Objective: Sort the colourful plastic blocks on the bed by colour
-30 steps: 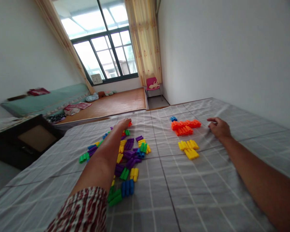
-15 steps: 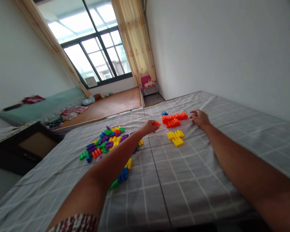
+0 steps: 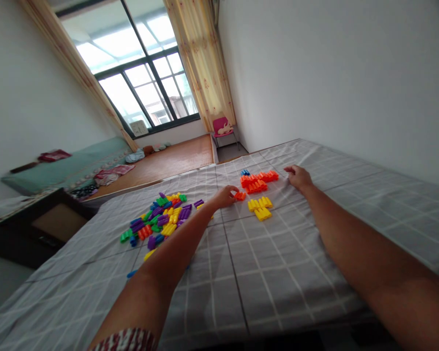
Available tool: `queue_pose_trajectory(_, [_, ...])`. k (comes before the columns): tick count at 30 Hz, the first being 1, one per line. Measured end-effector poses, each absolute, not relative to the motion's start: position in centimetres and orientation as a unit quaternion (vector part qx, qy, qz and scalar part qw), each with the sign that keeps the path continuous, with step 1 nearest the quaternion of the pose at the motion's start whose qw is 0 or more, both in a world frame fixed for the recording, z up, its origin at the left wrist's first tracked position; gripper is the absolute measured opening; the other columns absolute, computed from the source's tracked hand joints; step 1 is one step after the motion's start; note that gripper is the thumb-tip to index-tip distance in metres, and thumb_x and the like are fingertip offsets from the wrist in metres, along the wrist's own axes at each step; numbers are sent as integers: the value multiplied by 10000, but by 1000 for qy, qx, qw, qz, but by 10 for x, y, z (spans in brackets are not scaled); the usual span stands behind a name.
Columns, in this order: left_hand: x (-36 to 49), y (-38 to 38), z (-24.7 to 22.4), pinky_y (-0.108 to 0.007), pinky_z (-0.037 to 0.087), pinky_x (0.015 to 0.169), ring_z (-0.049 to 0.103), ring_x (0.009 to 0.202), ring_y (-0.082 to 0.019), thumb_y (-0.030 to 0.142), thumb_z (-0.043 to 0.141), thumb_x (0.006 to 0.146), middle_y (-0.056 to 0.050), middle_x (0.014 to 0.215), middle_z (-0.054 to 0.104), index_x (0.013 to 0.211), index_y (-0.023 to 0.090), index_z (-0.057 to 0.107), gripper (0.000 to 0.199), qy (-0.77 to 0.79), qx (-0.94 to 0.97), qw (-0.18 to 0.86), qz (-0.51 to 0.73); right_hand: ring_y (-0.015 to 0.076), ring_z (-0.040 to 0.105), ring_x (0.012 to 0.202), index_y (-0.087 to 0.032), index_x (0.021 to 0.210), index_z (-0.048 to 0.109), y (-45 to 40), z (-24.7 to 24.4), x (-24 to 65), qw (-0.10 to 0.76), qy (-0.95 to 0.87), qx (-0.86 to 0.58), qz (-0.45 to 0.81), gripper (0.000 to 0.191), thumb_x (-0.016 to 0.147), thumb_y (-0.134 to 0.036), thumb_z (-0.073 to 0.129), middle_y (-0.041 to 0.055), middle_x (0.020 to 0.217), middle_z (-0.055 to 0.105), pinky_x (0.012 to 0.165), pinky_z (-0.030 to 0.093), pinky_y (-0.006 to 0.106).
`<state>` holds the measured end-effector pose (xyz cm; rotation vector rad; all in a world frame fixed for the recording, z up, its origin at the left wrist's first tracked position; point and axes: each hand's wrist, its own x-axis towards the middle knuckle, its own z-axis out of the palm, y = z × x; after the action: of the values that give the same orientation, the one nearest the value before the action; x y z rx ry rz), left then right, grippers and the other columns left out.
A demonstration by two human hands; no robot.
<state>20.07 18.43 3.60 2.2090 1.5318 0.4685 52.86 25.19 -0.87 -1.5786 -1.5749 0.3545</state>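
My left hand [image 3: 226,197] is over the grey checked sheet, its fingers curled at the edge of a small orange building block [image 3: 240,196]. Just beyond it lies a cluster of joined orange blocks [image 3: 258,181], with a blue block [image 3: 245,172] at its far left. Nearer to me sits a group of yellow blocks [image 3: 261,208]. To the right of the orange cluster, my right hand [image 3: 299,177] rests apart from it, fingers loosely stretched and holding nothing. A loose pile of purple, green, blue, yellow and orange blocks [image 3: 164,219] spreads left of my left forearm, which hides part of it.
The blocks lie on a bed with a grey checked sheet [image 3: 285,273]. A dark cabinet [image 3: 32,229] stands at its left. Beyond are a wooden platform [image 3: 183,153], a pink chair [image 3: 221,127] and a window. A white wall [image 3: 336,73] runs along the right.
My left hand has lowered slightly with the orange block, which is now close to the sheet in front of the orange cluster. The view has shifted a little; my right hand stays nearly in place.
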Motion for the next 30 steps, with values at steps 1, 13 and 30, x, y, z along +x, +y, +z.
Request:
queue_pose_trajectory(1, [203,183,36,-281,531,757,657,787,-154,210,708,659,-59,986,695,1066,169,668,411,564,784,201,164,177,658,975,-143,1034,671,252,-9,528,421,-637,-628,152,345,749,-84,488,85,1066,714,895,480,291])
queue_pose_trajectory(13, [227,180,33,-279,510,751,655,786,-166,223,704,688,-41,888,706,999,171,673,317,627,745,127,191,184,629,1073,-149,1180,616,250,-12,514,370,-686,-610,141,465,754,-64,452,88,1171,682,949,458,283])
queue_pose_trajectory(30, [226,178,34,-284,518,777,673,817,-172,253,724,699,-44,882,707,1056,155,644,379,621,740,162,200,316,482,1240,-213,1466,365,241,0,501,213,-695,-674,131,678,796,-185,464,129,1308,579,995,409,475])
